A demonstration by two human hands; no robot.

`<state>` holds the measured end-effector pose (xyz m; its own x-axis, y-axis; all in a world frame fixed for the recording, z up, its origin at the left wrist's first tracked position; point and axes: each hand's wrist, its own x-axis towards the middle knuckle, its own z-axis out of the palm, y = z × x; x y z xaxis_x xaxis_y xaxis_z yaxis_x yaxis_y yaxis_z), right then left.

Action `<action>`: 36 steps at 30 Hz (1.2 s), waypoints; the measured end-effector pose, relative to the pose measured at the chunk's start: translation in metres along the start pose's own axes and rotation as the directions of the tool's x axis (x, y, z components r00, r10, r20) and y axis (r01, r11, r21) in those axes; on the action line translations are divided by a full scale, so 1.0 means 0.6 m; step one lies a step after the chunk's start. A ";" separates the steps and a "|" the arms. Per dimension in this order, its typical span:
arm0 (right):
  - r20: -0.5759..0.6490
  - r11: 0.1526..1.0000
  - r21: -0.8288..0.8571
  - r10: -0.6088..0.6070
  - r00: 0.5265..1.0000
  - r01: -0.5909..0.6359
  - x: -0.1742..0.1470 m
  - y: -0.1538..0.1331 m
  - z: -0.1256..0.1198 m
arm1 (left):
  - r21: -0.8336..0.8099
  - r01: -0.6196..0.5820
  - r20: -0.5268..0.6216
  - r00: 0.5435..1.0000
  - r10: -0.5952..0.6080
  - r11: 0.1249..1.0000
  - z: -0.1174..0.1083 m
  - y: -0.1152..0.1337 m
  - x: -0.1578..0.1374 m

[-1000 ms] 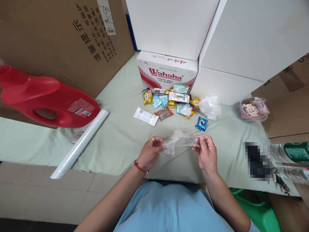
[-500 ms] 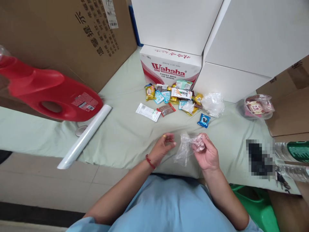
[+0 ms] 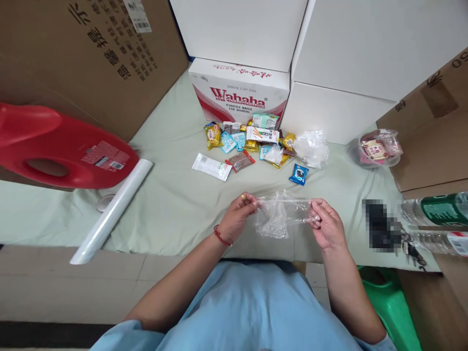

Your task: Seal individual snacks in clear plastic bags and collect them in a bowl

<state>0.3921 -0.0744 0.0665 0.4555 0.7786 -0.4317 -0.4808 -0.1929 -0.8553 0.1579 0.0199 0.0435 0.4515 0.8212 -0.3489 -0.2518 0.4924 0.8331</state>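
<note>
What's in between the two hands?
A crumpled piece of see-through plastic. The head view shows it stretched across the gap, one end pinched in the left hand and the other in the right hand.

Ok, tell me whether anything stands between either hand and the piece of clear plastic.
Nothing visible does: the left hand and the right hand hold the clear plastic at opposite sides. The blue packet lies apart, beyond it.

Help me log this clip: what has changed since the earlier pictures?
The left hand, off the clear plastic bag a moment ago, holds it again. The right hand kept hold and shifted slightly right, so the bag now spans both hands. The snack packets and red jug stayed put.
</note>
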 end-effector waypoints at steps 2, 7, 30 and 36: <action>0.020 0.999 -0.026 -0.034 0.999 0.034 0.004 0.004 0.006 | -0.071 -0.028 -0.048 0.999 0.024 0.997 0.002 0.000 -0.002; 0.005 0.995 0.036 -0.093 0.996 0.092 0.002 0.052 0.044 | -0.040 -0.122 -0.326 0.940 0.103 0.992 0.008 -0.017 0.007; 0.201 0.938 0.044 0.328 0.923 -0.343 0.032 0.045 0.080 | 0.396 -0.143 -0.290 0.918 0.271 0.907 -0.140 0.046 0.006; 0.316 0.866 -0.185 0.501 0.806 -0.466 0.041 0.010 0.037 | 0.349 0.078 0.058 0.993 -0.104 0.934 -0.179 0.114 0.016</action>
<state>0.3840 -0.0431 0.0567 -0.1107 0.7195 -0.6856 -0.4900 -0.6396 -0.5922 0.0530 0.0923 0.0509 0.5244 0.7472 -0.4082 0.0984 0.4231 0.9007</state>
